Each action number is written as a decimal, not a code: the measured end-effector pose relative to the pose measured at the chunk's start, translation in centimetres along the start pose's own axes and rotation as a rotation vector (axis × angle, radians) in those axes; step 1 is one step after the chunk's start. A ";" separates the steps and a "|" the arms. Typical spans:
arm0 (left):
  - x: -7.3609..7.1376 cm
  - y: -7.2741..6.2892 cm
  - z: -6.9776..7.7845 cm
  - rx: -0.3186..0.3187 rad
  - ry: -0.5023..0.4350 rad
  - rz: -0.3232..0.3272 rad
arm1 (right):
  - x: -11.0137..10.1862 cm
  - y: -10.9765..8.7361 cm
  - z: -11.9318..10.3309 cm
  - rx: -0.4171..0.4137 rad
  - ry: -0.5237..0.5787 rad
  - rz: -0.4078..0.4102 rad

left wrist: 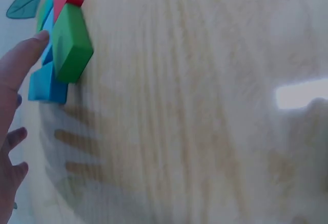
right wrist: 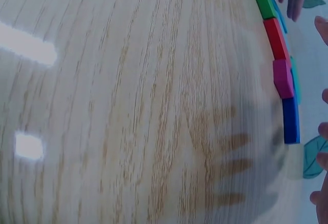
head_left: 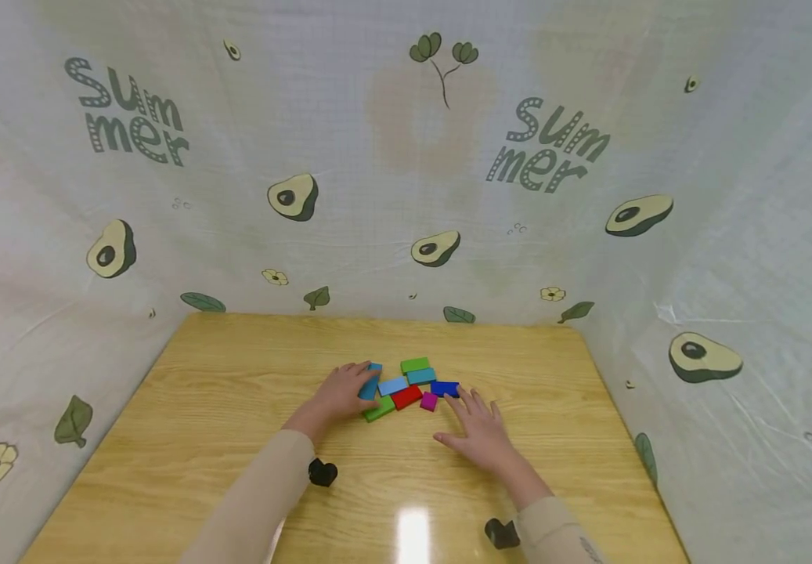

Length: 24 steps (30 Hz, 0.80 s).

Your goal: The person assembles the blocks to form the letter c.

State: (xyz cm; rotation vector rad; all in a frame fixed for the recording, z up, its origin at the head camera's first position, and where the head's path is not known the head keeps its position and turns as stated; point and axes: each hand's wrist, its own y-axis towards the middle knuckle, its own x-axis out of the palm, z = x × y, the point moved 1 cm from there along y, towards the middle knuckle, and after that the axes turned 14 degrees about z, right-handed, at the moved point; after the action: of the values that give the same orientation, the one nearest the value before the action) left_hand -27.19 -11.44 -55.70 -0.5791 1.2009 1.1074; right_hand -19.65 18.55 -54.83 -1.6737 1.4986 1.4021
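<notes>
My left hand [head_left: 340, 392] hovers over a blue block [head_left: 371, 385], its thumb and fingertips spread around the block's edges. In the left wrist view, the thumb [left wrist: 23, 55] reaches beside a green block [left wrist: 72, 42], with finger shadows falling on the table. That green block touches a red block [head_left: 406, 398], and a light blue block [head_left: 393, 386] lies behind them. My right hand [head_left: 479, 431] has its fingers spread, fingertips close to a dark blue block [head_left: 443, 388]. A small magenta block [head_left: 429, 402] sits between the red and dark blue ones.
Behind the row lie a teal block [head_left: 421, 377] and another green block [head_left: 415, 365]. The wooden table [head_left: 236, 368] ends at a hanging cloth [head_left: 363, 117] printed with avocados, which also runs along both sides.
</notes>
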 end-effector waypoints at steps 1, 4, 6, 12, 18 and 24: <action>-0.2 0.2 -0.2 0.015 0.001 -0.009 | 0.1 0.1 -0.1 -0.003 0.004 0.001; -0.7 0.8 -0.8 0.043 0.011 -0.060 | 0.5 0.4 -0.2 -0.007 0.008 -0.005; -1.3 1.2 -0.8 0.051 0.021 -0.090 | 0.8 0.7 -0.2 -0.011 0.018 -0.005; -1.5 2.1 -1.4 0.066 0.047 -0.164 | 1.4 1.2 -0.2 -0.002 0.059 -0.024; -1.3 2.9 -1.7 0.089 0.043 -0.192 | 1.4 1.3 -0.2 -0.002 0.076 -0.041; -1.2 3.3 -1.6 0.097 0.073 -0.196 | 1.5 1.5 -0.1 0.003 0.064 -0.067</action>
State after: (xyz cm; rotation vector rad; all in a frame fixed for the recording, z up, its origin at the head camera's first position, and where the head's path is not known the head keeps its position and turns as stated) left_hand -30.85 -11.91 -54.47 -0.6529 1.2255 0.8644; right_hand -21.16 17.38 -55.72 -1.7657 1.4640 1.3216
